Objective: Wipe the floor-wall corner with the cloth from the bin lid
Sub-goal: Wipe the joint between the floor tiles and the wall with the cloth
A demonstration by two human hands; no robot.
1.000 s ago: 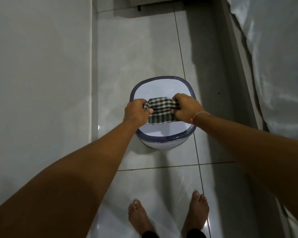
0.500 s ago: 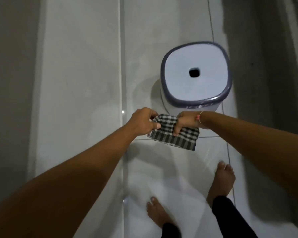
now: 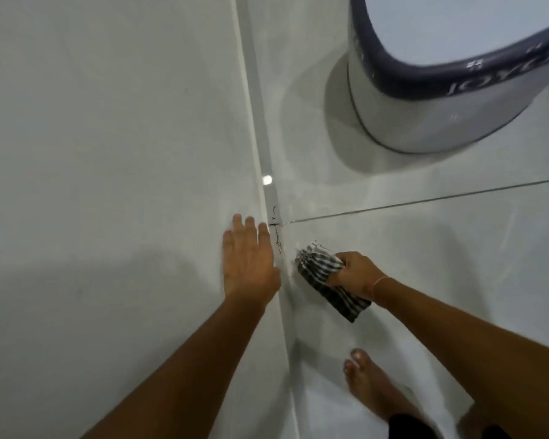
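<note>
My right hand [image 3: 357,274] grips the dark checked cloth [image 3: 322,275], bunched, low over the floor tile just right of the floor-wall corner [image 3: 274,242]. Whether the cloth touches the tile I cannot tell. Thin dark scribble marks run along the corner strip beside it. My left hand [image 3: 248,261] is flat on the white wall tile with fingers spread, its fingertips next to the corner. The white bin with its dark blue lid rim [image 3: 431,69] stands at the upper right, its lid bare.
A dark grout line [image 3: 425,201] crosses the glossy white floor from the corner to the right. My bare foot [image 3: 371,388] stands on the floor at the lower right. The wall fills the left half of the view.
The cloth came off the bin lid and went down to the floor by the corner. My left hand let go of it and now lies flat on the wall. The view dropped closer to the floor.
</note>
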